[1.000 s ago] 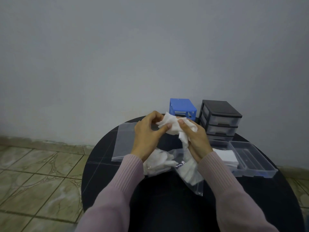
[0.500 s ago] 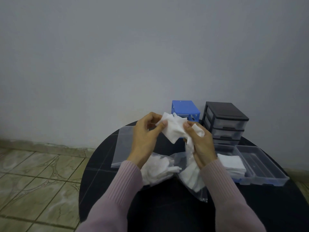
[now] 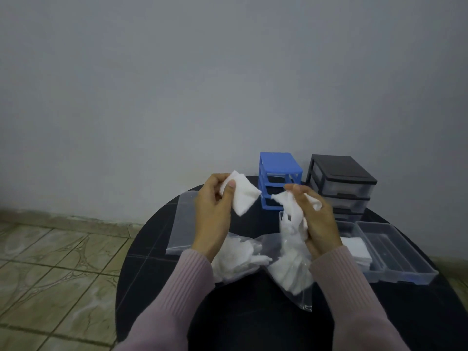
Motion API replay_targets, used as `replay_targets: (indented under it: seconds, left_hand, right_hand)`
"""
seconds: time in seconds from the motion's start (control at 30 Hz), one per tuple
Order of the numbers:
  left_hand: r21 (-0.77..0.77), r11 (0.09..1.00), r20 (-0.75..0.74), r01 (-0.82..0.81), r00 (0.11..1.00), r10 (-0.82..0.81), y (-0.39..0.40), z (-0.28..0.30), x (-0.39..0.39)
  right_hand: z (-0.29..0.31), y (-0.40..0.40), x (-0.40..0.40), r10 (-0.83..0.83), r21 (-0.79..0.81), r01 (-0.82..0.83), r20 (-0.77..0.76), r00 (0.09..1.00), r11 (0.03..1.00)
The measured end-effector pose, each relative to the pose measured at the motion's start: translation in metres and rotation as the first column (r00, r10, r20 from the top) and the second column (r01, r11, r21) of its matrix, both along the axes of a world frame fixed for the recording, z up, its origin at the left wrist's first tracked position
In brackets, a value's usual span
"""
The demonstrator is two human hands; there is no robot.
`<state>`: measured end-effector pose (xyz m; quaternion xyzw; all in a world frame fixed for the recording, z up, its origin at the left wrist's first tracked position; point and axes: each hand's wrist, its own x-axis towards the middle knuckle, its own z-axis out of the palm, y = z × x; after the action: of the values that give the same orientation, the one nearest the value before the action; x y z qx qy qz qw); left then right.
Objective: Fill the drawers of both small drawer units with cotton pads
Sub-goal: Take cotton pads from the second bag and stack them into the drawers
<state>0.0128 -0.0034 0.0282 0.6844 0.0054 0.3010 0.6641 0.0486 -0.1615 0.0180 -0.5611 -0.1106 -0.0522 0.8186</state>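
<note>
My left hand (image 3: pixel 215 211) pinches a white square cotton pad (image 3: pixel 241 196) held up above the round black table (image 3: pixel 157 262). My right hand (image 3: pixel 316 219) grips a bunch of other cotton pads (image 3: pixel 291 216) hanging from its fingers. Below my hands lies a clear plastic bag with more cotton pads (image 3: pixel 253 259). Behind my hands stand the blue drawer unit (image 3: pixel 278 168), its frame showing open slots, and the black drawer unit (image 3: pixel 342 183) with translucent drawers. Two clear drawers lie on the table at the right: one (image 3: pixel 354 249) holding stacked pads, the other (image 3: pixel 400 252) bare inside.
A flat empty clear plastic bag (image 3: pixel 182 224) lies on the table at the left. The table stands close to a grey wall, with tiled floor (image 3: pixel 50 269) to the left.
My hands have moved apart: the left pulled one pad off to the left, the right kept the rest of the bunch. The view has shifted slightly.
</note>
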Motion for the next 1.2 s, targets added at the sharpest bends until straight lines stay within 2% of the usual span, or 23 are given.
replay_targets:
  seconds: [0.13,0.23,0.4,0.5,0.73,1.0,1.1,1.2]
  left_hand:
    - [0.156,0.987,0.049,-0.040,0.998,0.033,-0.005,-0.005,-0.002]
    - [0.227,0.972,0.096,-0.053,0.995,0.032,-0.009,-0.006,-0.004]
    - [0.239,0.969,0.114,-0.054,0.993,0.027,-0.010,-0.003,-0.006]
    - [0.241,0.970,0.101,-0.042,0.995,0.018,-0.010,-0.004,-0.006]
    - [0.149,0.988,0.071,-0.041,0.997,0.031,-0.008,-0.004,-0.004]
    - [-0.067,0.993,0.020,0.101,0.995,-0.100,-0.009,-0.003,-0.003]
    - [-0.073,0.989,0.009,0.132,0.991,-0.131,-0.011,-0.003,-0.004]
    - [-0.056,0.994,0.022,0.089,0.996,-0.088,-0.011,-0.003,-0.004]
  right_hand:
    - [0.002,0.008,-0.007,0.111,-0.158,-0.107,0.018,0.994,0.982]
    - [0.005,0.011,-0.009,0.102,-0.223,-0.086,0.062,0.993,0.971]
    - [0.005,0.015,-0.012,0.171,-0.265,-0.137,0.111,0.979,0.955]
    - [0.005,0.015,-0.011,0.157,-0.246,-0.125,0.116,0.981,0.961]
    - [0.006,0.008,-0.016,0.249,-0.347,-0.207,0.079,0.965,0.915]
    - [0.002,0.006,-0.007,0.109,-0.304,-0.071,0.108,0.988,0.950]
    - [0.001,0.005,-0.006,0.098,-0.325,-0.055,0.119,0.988,0.944]
    - [0.000,0.005,-0.006,0.091,-0.359,-0.043,0.117,0.989,0.932]
